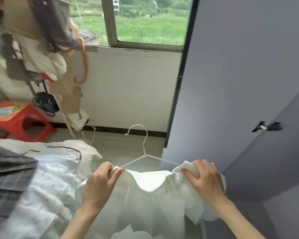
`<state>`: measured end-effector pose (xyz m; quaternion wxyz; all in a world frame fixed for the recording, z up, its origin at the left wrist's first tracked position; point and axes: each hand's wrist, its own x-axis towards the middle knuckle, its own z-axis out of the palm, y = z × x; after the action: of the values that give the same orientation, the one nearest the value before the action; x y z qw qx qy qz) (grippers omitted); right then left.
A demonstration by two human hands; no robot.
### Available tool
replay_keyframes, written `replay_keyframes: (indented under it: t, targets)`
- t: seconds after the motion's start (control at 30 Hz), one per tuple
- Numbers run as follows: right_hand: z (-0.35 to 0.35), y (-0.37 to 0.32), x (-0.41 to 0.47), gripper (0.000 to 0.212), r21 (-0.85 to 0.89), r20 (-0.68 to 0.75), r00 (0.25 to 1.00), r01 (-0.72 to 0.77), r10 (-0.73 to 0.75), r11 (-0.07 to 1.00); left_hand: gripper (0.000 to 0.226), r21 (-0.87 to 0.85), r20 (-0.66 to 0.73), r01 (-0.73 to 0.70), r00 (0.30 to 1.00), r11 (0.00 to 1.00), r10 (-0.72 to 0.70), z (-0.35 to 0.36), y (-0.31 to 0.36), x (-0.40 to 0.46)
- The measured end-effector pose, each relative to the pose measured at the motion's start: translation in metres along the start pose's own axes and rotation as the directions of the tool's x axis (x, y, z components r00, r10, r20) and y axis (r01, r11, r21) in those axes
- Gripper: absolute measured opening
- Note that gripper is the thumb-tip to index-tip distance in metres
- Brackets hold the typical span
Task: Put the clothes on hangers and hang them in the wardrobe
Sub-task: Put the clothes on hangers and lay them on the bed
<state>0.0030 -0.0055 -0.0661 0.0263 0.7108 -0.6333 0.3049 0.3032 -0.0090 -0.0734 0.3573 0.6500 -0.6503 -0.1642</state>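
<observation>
A white garment [150,200] with a wide collar hangs in front of me on a thin white wire hanger [144,145], whose hook stands upright above it. My left hand [100,181] pinches the garment's left shoulder over the hanger's left arm. My right hand [205,180] grips the bunched right shoulder over the hanger's right end. The grey wardrobe door [240,83] stands open to the right. More clothes lie on the bed at left: a white piece [47,178] and a dark plaid one [5,183].
A red plastic stool [16,121] stands on the floor at left. A rack [41,49] with bags and clothes leans at upper left. A window [145,21] is straight ahead above a white wall. A black latch [267,126] sits on the lower grey door.
</observation>
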Motion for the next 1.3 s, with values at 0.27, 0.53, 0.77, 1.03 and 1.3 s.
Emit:
replay_keyframes:
  t: [0.27, 0.53, 0.77, 1.03, 1.3]
  targets:
    - [0.08, -0.193, 0.038, 0.033, 0.178, -0.117, 0.969, 0.237, -0.219, 0.955, 0.038, 0.206, -0.233, 0.089, 0.972, 0.975, -0.039, -0.159, -0.113, -0.055]
    - [0.141, -0.358, 0.069, 0.039, 0.382, -0.079, 0.901, 0.422, -0.427, 0.822, 0.046, 0.341, -0.484, 0.333, 0.864, 0.879, -0.14, -0.282, -0.194, -0.114]
    - [0.176, -0.492, 0.117, 0.038, 0.516, -0.142, 0.815, 0.545, -0.561, 0.661, 0.046, 0.318, -0.693, 0.486, 0.705, 0.814, -0.15, -0.365, -0.227, -0.109]
    - [0.287, -0.633, 0.167, 0.041, 0.688, -0.037, 0.717, 0.523, -0.696, 0.503, 0.04, 0.323, -0.831, 0.642, 0.544, 0.695, -0.117, -0.436, -0.322, -0.063]
    - [0.434, -0.73, 0.18, 0.043, 0.775, 0.213, 0.588, 0.385, -0.78, 0.502, 0.032, 0.142, -0.781, 0.853, 0.408, 0.501, -0.473, -0.465, -0.453, -0.024]
